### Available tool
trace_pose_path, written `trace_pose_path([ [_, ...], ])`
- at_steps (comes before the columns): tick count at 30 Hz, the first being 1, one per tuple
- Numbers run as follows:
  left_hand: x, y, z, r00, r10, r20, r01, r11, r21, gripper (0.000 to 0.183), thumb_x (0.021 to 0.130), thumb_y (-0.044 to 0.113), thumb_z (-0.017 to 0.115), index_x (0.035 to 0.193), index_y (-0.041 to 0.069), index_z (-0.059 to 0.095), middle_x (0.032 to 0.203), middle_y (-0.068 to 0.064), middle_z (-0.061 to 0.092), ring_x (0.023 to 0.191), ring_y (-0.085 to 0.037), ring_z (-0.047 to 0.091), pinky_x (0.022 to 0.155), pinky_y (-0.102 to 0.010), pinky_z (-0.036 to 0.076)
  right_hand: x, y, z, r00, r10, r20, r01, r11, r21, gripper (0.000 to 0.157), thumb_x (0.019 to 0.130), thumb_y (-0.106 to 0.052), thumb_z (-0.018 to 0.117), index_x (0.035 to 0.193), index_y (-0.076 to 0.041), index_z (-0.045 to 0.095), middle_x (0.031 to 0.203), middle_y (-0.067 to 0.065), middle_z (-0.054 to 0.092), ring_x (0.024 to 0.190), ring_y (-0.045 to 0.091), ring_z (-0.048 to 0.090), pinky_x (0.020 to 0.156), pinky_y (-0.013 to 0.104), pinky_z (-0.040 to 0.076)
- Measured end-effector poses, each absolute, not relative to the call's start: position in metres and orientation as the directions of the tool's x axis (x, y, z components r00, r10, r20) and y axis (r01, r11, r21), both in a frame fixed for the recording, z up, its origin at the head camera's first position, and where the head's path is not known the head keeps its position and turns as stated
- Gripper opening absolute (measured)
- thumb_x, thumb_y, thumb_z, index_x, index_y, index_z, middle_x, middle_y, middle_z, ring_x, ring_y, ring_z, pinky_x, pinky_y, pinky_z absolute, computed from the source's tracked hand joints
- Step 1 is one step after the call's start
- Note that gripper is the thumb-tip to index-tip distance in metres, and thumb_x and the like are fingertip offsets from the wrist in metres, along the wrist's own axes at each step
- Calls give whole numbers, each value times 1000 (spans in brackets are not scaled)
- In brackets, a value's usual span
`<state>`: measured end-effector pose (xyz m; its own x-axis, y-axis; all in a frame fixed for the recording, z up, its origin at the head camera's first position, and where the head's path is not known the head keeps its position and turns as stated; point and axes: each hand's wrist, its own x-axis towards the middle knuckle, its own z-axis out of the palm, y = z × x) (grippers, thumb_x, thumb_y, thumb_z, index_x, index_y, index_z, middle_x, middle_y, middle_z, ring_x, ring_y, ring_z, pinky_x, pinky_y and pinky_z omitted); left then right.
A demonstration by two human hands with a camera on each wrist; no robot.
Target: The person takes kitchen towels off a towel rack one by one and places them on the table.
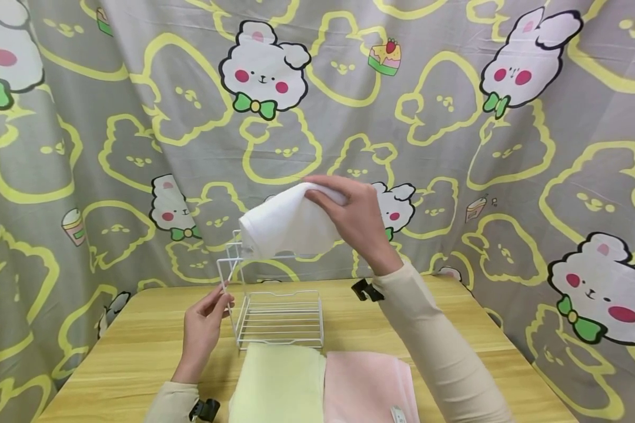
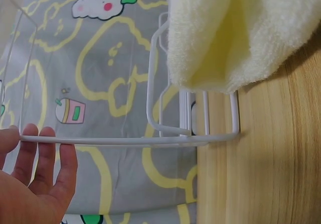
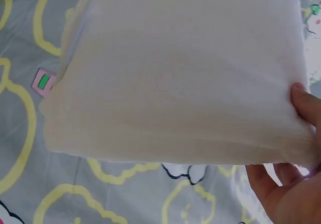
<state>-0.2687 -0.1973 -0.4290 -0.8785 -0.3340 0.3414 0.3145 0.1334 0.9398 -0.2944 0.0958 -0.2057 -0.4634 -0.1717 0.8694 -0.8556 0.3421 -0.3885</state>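
Observation:
My left hand (image 1: 203, 332) pinches the left upright of a white wire rack (image 1: 280, 341) standing on the table. In the left wrist view, the thumb and fingertips (image 2: 68, 156) meet round the thin rod. Above the rack's upper level, my right hand (image 1: 362, 220) grips the right edge of a folded white towel (image 1: 288, 226). The towel slopes down to the left and overlaps the rack's top in the head view. Its flat side fills much of the right wrist view, thumb on one face and fingers on the other. The rack's lower shelf shows bare wires.
A folded pale yellow towel (image 1: 277, 385) lies right in front of the rack. Beside it on the right is a folded pink towel (image 1: 365, 385) with a small white tag (image 1: 398, 415). Behind the wooden table (image 1: 402, 323) hangs a grey patterned curtain (image 1: 349, 129).

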Motion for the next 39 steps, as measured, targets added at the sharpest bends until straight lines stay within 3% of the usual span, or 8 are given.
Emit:
trace_pose_path([
  [8,-271,-198,-431,-876,-340,341,309,146,940,36,102,13,64,136,4,65,95,5,75,87,-3,70,78,-20,62,-265,121,-217,-438,-72,896,-866,303,-398,22,87,-13,83,109,-16,82,103,1,79,92,11,71,76,24,60],
  [10,-270,-198,-430,-875,-340,345,313,146,939,36,102,13,64,136,2,64,95,4,76,86,-3,70,78,-19,62,-260,127,-219,-442,-62,895,-864,296,-406,22,87,-11,83,108,-15,82,100,2,79,89,12,71,85,23,59],
  [15,-269,-198,-429,-871,-340,354,322,148,935,35,102,11,64,135,0,64,94,4,75,85,-3,70,77,-20,62,-250,143,-233,-527,-34,849,-807,332,-488,21,88,-15,83,109,-16,82,105,0,79,93,8,71,84,22,61],
  [17,-270,-198,-429,-873,-337,353,322,146,935,35,102,11,64,136,0,64,94,4,75,85,-3,70,78,-21,63,-246,150,-242,-576,-9,817,-767,353,-536,21,88,-18,83,109,-18,82,106,-1,78,91,7,72,69,21,62],
  [19,-270,-198,-430,-875,-332,352,320,147,936,35,102,11,64,136,1,64,94,5,75,86,-4,70,79,-22,63,-244,156,-252,-603,7,797,-741,364,-564,21,88,-17,83,109,-18,82,106,0,78,86,7,72,67,22,63],
  [24,-270,-197,-431,-874,-336,351,317,155,936,35,103,11,63,137,3,64,93,8,74,86,-4,69,78,-21,63,-244,168,-275,-637,7,771,-704,402,-586,21,89,-17,82,110,-17,82,105,3,78,84,10,72,67,23,63],
  [32,-270,-195,-430,-865,-341,368,335,152,930,34,101,12,66,134,0,66,93,2,76,84,-3,68,76,-18,62,-246,181,-314,-713,-34,700,-641,434,-632,21,89,-22,82,111,-22,81,109,-5,77,93,10,72,69,26,64],
  [39,-270,-196,-431,-859,-341,382,340,178,924,35,102,13,64,135,-1,65,93,4,75,84,-2,68,77,-19,62,-254,188,-343,-780,-103,617,-593,435,-677,21,91,-22,80,111,-19,81,111,1,77,98,19,73,68,27,64],
])
